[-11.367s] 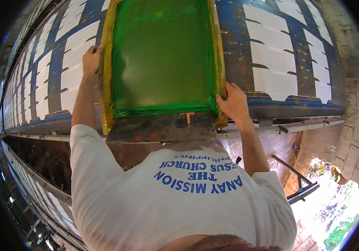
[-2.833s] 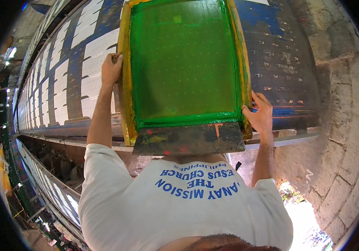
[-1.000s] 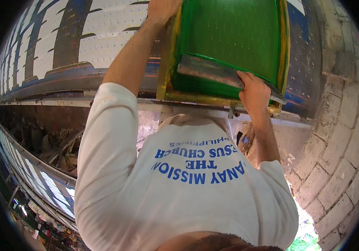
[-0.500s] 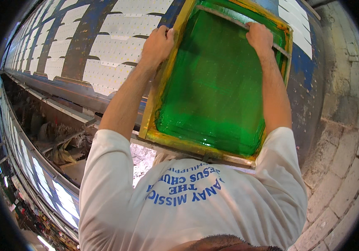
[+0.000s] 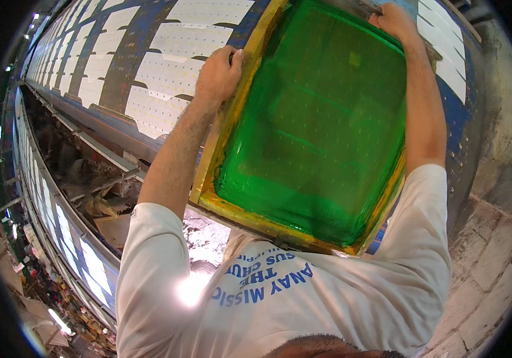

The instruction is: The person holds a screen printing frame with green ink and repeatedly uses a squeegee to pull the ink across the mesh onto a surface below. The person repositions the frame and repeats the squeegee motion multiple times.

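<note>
A screen-printing frame (image 5: 207, 186) with a yellow, paint-stained border lies tilted across the middle of the head view, its mesh (image 5: 309, 137) coated in glossy green ink. My left hand (image 5: 219, 76) has its fingers curled on the upper left side of that border. At the far end of the screen my right hand (image 5: 394, 25) grips a dark squeegee (image 5: 364, 9), which is partly hidden by my fingers and the top of the picture. Rows of white, dotted flat pieces (image 5: 157, 110) lie on the printing table beside the frame, just left of my left hand.
The long, blue-stained table (image 5: 112, 77) runs off to the upper left, with a metal rail (image 5: 97, 146) along its edge. Scrap and debris (image 5: 103, 197) lie in the dark space below. A second table (image 5: 77, 244) is at lower left; a pale block surface (image 5: 494, 268) is at the right.
The squeegee went from the screen's near end, a second ago, to its far end with my right hand. Earlier both hands held the frame's sides. The frame now appears more tilted.
</note>
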The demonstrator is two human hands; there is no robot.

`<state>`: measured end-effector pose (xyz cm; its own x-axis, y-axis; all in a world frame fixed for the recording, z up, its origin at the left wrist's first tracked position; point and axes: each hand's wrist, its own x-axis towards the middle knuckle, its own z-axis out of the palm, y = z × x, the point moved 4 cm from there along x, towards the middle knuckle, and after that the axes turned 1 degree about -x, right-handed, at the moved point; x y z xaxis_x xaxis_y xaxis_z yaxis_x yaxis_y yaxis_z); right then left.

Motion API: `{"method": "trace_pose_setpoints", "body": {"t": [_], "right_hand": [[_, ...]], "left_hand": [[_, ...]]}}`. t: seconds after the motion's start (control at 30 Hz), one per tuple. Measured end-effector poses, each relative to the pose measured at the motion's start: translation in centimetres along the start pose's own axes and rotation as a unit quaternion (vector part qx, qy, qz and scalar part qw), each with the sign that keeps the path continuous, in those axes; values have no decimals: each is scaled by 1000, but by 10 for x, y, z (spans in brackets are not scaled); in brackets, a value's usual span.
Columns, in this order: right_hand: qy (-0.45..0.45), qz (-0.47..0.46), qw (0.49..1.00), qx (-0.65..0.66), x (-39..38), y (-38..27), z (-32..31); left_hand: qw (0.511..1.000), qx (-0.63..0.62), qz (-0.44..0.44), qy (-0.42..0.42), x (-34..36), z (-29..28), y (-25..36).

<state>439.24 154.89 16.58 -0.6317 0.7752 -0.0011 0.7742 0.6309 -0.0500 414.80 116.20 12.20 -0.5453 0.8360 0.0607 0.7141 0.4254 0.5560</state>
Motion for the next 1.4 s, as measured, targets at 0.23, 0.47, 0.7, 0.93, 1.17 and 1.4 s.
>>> {"method": "trace_pose_setpoints", "body": {"t": [0.23,0.47,0.7,0.93,1.17,1.4], "right_hand": [[-57,-29,998,-23,-31,-31,-10],[-79,-7,997,13,-146,-72,-4],[-120,-5,993,-7,-322,-153,-4],[-91,59,992,70,-483,-229,-10],[-66,60,994,58,-503,-243,-15],[-103,50,991,68,-511,-235,-33]], "left_hand": [[999,-12,28,28,3,1,-4],[996,-8,73,43,11,11,-14],[975,-14,175,139,14,25,-26],[994,-46,85,58,14,30,-20],[996,-59,68,-5,-2,10,-4],[998,21,64,-17,14,28,-15]]}}
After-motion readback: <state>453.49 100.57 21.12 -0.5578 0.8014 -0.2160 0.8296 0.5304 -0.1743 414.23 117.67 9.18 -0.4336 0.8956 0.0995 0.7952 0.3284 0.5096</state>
